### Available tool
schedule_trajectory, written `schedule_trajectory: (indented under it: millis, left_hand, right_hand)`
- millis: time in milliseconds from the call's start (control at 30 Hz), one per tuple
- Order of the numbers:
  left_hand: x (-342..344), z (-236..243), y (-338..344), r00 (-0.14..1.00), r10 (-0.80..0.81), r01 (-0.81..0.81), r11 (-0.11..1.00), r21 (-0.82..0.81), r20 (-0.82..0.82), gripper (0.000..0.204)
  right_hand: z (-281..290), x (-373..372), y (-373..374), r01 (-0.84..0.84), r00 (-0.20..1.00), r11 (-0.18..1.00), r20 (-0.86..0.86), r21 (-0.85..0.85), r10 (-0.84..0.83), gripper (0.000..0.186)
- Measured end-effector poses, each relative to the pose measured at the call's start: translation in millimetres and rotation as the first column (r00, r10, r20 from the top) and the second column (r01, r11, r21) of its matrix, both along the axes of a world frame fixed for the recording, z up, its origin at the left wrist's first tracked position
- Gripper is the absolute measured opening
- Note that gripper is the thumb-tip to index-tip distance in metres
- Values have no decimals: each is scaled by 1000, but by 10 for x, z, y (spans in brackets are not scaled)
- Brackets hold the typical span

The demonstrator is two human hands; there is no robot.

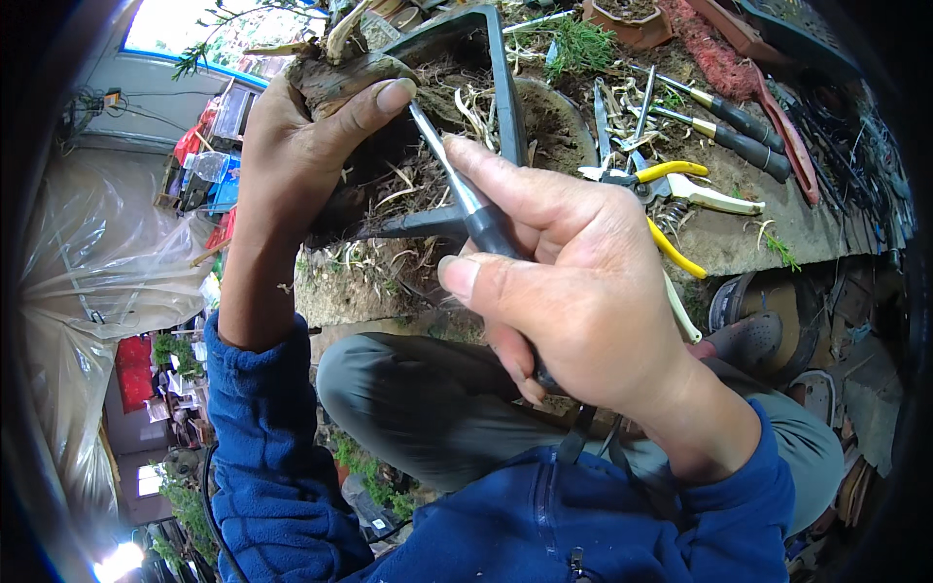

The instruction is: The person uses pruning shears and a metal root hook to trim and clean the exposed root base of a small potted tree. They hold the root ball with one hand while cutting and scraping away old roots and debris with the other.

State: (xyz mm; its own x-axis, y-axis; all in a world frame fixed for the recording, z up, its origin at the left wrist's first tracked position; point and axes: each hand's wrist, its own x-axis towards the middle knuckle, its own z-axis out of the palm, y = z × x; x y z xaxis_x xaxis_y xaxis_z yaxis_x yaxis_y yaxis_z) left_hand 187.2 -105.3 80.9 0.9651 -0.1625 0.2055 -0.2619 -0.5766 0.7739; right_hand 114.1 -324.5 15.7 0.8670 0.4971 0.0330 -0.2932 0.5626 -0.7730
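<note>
Over the far left part of a dark plastic tray (505,92), a gnarled piece of wood (350,83) is clasped in the fingers of the left hand (303,136), with the thumb laid along its near side. By the right hand (578,257), a slim metal-shafted tool (446,160) is held, its dark handle wrapped by the curled fingers and its shaft slanted up and to the left. The tip is brought close beside the left thumb; whether the wood is touched by it cannot be told. Pale root scraps (398,185) and soil are contained in the tray, which is set on the bench (326,287). To the right, yellow-handled pliers (673,169) are crossed with white-handled pruners (714,198), and beyond them two dark-handled tools (746,141) are laid near a red-handled brush (789,146). Farther back, a green sprig (583,47) is seen beside a brown pot (632,27).
</note>
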Motion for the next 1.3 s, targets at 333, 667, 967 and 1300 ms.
schedule_trajectory:
  millis: [333, 667, 967, 1300]
  left_hand:
    - [-60, 23, 327, 989, -130, 125, 990, -71, -71, 80]
    - [-43, 34, 293, 980, -155, 135, 979, -151, -126, 53]
    - [-20, 21, 135, 991, -34, 21, 994, -108, -126, 42]
    - [26, 6, 47, 1000, -7, 8, 999, 32, -27, 41]
  right_hand:
    - [-28, 216, -260, -277, 960, 961, -35, 8, 277, 61]
    - [71, -68, -3, -3, 993, 988, -120, 157, 22, 63]
    - [89, -58, 60, 56, 995, 992, -87, 112, -46, 56]
    - [72, 10, 60, 105, 991, 993, 88, -57, -100, 44]
